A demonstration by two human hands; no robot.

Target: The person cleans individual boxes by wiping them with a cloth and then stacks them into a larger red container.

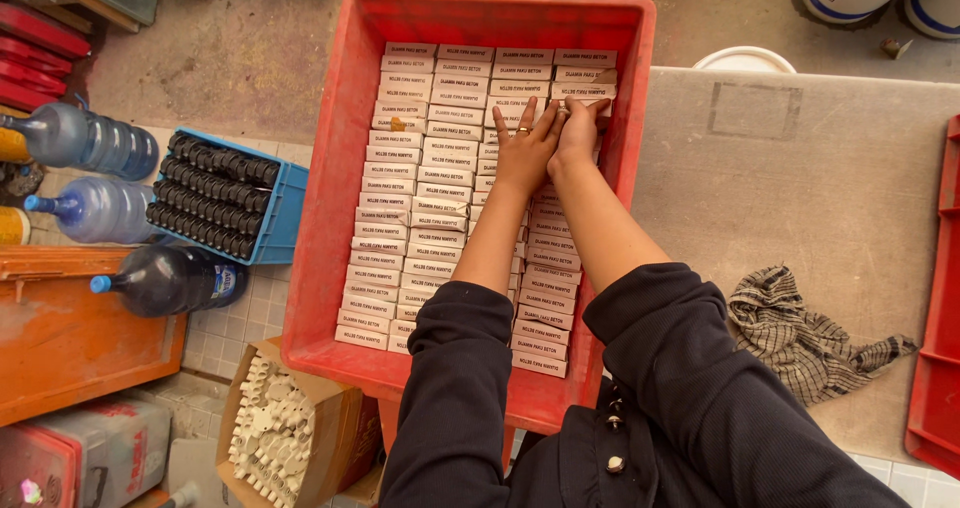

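Four neat columns of small tan cartons (420, 183) fill most of the red plastic crate (322, 218), and both hands are working up at the far right end of the rows. From the head view, the left hand (524, 148) lies flat on top of the cartons with its fingers spread a bit, a ring showing on one finger, like it's holding the row steady. The right hand (580, 128) is right beside it, touching, fingers curled down over one carton (585, 93) at the top of the right-hand column; looks like it's pinching or nudging that box, though I can't tell for sure if it's actually gripped. My read is this is the packing and straightening step, seating a box into its row. The next move would call for pushing it flush with its neighbours so the column stays tight, without knocking the ones beside it crooked. Off to the side there's a blue bin of dark rolls (215, 198), some water bottles (100, 208), and a checked rag (800, 333) lying on the tabletop (800, 188).
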